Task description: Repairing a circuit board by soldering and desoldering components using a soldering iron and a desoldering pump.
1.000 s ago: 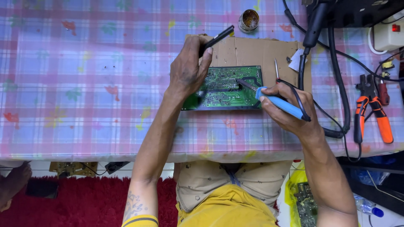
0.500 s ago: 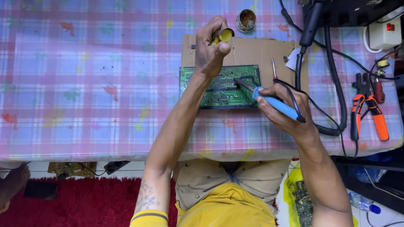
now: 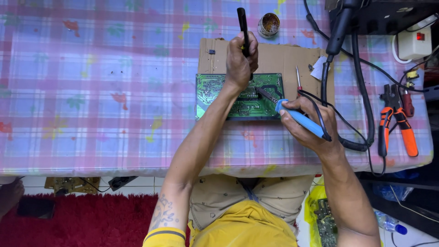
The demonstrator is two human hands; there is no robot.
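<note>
A green circuit board (image 3: 215, 93) lies on a sheet of brown cardboard (image 3: 283, 59) on the checked tablecloth. My left hand (image 3: 240, 61) is above the board's top edge, closed around a slim black tool (image 3: 242, 25) that points away from me. My right hand (image 3: 306, 123) grips a blue-handled soldering iron (image 3: 297, 116); its dark tip rests on the board's right part.
A small round tin (image 3: 268, 24) sits beyond the cardboard. Thick black cables (image 3: 361, 91) run down the right side. Orange-handled pliers (image 3: 398, 121) lie at the right, a white power strip (image 3: 414, 43) above them. A thin red-handled screwdriver (image 3: 298, 80) lies on the cardboard.
My left hand has moved from the board up toward the tin and now holds the black tool upright over the cardboard. The right hand and iron stayed at the board.
</note>
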